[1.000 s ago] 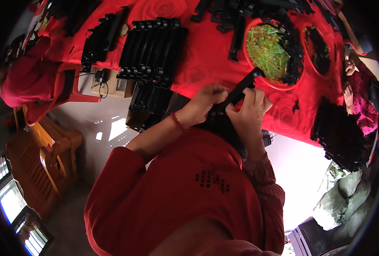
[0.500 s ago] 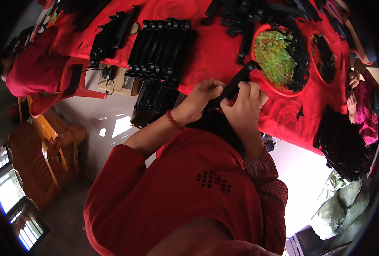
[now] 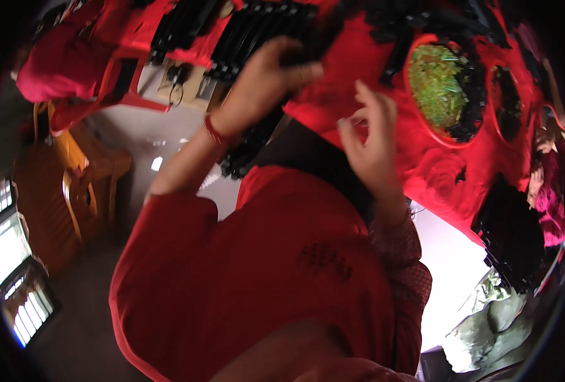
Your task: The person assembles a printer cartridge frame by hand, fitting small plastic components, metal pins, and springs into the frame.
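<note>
The row of black strips (image 3: 260, 28) lies on the red-covered tabletop (image 3: 435, 172), just beyond the left hand (image 3: 260, 79), the nearer one; their long axes run away from the body, leaning right. The left fingers are blurred (whether they grip the dark streak (image 3: 328, 27) beside them, I cannot tell). The right hand (image 3: 373, 137) has parted fingers, apparently empty.

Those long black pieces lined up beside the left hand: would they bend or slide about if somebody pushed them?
The black pieces would likely stay stiff: they look long and even, with no visible sagging. Their faint shine suggests a smooth, perhaps slippery surface. Since they lie closely side by side, pushing one would probably shift its neighbours.
</note>
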Tool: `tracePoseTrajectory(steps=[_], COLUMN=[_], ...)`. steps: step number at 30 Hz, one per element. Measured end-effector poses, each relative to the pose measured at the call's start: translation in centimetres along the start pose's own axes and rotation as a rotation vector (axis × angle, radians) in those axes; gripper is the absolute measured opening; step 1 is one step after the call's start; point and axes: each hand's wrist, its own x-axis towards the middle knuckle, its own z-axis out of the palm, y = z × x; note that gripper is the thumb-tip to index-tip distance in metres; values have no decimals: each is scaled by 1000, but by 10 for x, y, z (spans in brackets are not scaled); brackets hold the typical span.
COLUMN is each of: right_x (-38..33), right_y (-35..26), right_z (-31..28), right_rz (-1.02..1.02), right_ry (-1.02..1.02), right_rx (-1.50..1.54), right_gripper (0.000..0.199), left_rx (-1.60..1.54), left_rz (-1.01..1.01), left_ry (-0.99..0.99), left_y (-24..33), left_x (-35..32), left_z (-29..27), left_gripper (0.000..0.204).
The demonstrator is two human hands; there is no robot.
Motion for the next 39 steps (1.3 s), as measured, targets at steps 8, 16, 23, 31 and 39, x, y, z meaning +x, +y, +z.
tracePoseTrajectory(steps=[8, 16, 23, 31, 39], right_x=[-10, -20, 2, 12, 44], right_y=[32, 54, 35, 26, -29], right_z=[14, 24, -11, -26, -92], right_rz=[276, 327, 460, 432, 176], right_ry=[-120, -155, -186, -142, 128], right_rx=[161, 262, 477, 432, 361], right_gripper=[32, 26, 30, 27, 28], left_rx=[807, 1182, 1154, 1145, 1152], left_rz=[113, 402, 303, 344, 326], left_ry=[231, 418, 376, 365, 397], left_y=[45, -18, -29, -37, -37], left_x=[20, 33, 34, 33, 31], left_z=[-82, -101, -98, -90, -96], left_gripper=[48, 54, 45, 53, 52])
